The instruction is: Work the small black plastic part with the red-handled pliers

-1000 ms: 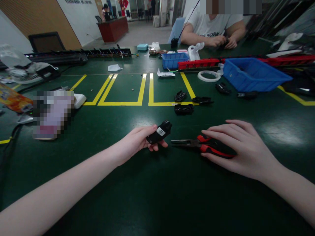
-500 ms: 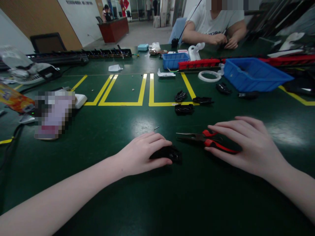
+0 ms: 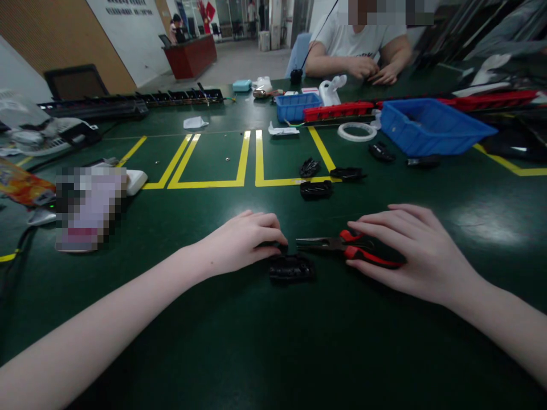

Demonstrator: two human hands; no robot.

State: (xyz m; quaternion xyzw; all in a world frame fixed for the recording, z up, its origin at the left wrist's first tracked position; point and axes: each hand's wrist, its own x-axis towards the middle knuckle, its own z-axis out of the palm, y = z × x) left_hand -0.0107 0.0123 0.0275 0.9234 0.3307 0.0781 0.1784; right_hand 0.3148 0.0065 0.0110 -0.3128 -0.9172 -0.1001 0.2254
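My right hand [image 3: 410,250] holds red-and-black long-nose pliers [image 3: 350,247], their jaws slightly parted and pointing left. Just left of the jaw tips is my left hand [image 3: 252,242], thumb and fingertips brought together around something too hidden to make out. A black plastic part [image 3: 292,268] lies on the green table below my left fingertips. Farther back rest more black parts, among them a ribbed one [image 3: 316,189], a spiky one [image 3: 309,167] and a flat one [image 3: 348,173].
Blue bins [image 3: 431,128] and a white tape ring [image 3: 357,132] stand at the back right. Yellow tape lines [image 3: 205,184] mark the table. A phone [image 3: 92,210] lies left. Across the table sits a person in a white shirt [image 3: 363,42].
My left hand has let go of the black part, which now lies uncovered, and has shifted up and left of it. The pliers' jaws are a little farther apart.
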